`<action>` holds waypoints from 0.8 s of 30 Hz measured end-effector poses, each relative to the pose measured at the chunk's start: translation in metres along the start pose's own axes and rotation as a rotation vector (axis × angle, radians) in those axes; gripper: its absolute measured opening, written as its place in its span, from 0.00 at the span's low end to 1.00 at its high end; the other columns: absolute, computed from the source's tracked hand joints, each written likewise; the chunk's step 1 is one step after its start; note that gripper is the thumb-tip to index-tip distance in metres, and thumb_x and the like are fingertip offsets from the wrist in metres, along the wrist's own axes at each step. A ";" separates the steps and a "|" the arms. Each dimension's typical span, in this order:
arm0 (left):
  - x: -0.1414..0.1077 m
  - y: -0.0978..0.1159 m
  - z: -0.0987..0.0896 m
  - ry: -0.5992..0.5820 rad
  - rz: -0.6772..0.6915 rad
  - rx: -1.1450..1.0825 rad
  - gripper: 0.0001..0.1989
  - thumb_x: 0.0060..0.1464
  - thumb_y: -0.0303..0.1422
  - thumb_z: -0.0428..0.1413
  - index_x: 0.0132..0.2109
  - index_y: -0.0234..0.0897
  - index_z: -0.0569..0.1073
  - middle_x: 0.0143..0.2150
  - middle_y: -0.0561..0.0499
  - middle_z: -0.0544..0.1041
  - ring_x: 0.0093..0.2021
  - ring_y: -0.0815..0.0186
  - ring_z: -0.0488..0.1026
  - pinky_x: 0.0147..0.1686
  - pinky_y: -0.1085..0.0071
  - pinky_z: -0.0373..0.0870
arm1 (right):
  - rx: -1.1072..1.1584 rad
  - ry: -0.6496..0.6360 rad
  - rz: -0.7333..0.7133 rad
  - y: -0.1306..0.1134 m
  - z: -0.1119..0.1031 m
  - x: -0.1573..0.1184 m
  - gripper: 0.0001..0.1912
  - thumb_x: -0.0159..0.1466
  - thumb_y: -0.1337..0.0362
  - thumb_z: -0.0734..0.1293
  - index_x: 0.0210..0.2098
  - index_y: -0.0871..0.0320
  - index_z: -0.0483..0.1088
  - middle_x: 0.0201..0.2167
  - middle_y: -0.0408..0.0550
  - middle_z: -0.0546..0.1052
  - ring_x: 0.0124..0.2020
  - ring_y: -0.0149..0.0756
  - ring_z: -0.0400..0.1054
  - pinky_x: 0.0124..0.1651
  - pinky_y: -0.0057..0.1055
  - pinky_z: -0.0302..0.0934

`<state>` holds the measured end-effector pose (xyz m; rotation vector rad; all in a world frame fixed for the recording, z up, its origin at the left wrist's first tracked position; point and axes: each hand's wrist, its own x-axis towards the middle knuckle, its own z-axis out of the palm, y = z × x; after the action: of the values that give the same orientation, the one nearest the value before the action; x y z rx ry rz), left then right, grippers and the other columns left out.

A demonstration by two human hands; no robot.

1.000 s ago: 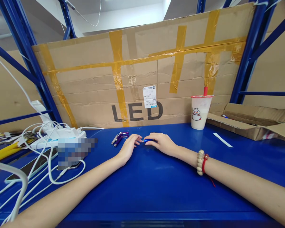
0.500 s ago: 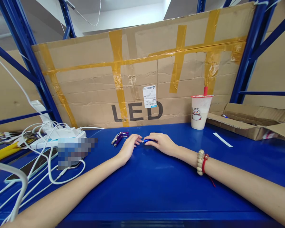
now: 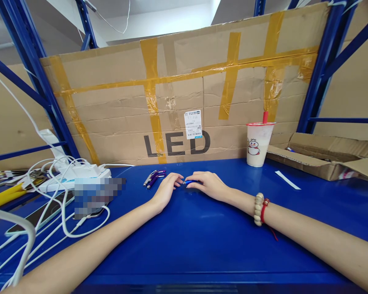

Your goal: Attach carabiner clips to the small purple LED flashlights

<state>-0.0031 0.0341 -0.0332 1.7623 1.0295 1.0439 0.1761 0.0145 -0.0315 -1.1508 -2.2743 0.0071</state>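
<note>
My right hand (image 3: 207,183) rests on the blue table (image 3: 202,241), its fingers closed on a small blue pen-like item (image 3: 190,182) with a silvery tip that points left. Just left of that tip is my left hand (image 3: 168,188), lying on its side with the fingers slightly bent and apart, holding nothing that shows. Several slim purple and silver pen-like pieces (image 3: 153,178) lie on the table left of my left hand, close to its fingers but apart from them.
A cup with a red straw (image 3: 257,145) stands at the back right. Near it are a white strip (image 3: 287,180) and an open cardboard box (image 3: 313,161). White cables, a power strip (image 3: 88,173) and a phone (image 3: 43,214) crowd the left. A cardboard wall (image 3: 119,122) stands behind.
</note>
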 end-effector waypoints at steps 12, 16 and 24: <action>-0.001 0.002 0.001 0.001 -0.007 -0.010 0.15 0.49 0.38 0.42 0.36 0.34 0.69 0.35 0.49 0.71 0.37 0.65 0.67 0.39 0.70 0.61 | -0.014 0.009 0.002 -0.002 0.000 0.000 0.16 0.62 0.51 0.59 0.41 0.52 0.72 0.38 0.42 0.75 0.39 0.31 0.68 0.37 0.25 0.56; -0.001 0.001 0.001 0.002 -0.006 -0.015 0.15 0.50 0.38 0.42 0.36 0.34 0.69 0.35 0.48 0.71 0.37 0.65 0.68 0.39 0.70 0.61 | -0.005 0.008 0.005 -0.002 -0.001 -0.001 0.16 0.61 0.51 0.60 0.41 0.52 0.73 0.37 0.42 0.75 0.37 0.31 0.68 0.34 0.24 0.55; -0.001 0.002 0.001 0.002 -0.009 -0.020 0.14 0.50 0.36 0.42 0.36 0.34 0.69 0.35 0.48 0.71 0.37 0.65 0.68 0.38 0.70 0.61 | -0.030 0.001 -0.013 -0.004 -0.002 -0.001 0.16 0.61 0.52 0.61 0.41 0.52 0.73 0.34 0.42 0.74 0.34 0.30 0.67 0.32 0.24 0.54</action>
<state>-0.0025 0.0321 -0.0324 1.7400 1.0240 1.0473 0.1745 0.0105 -0.0290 -1.1509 -2.2883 -0.0326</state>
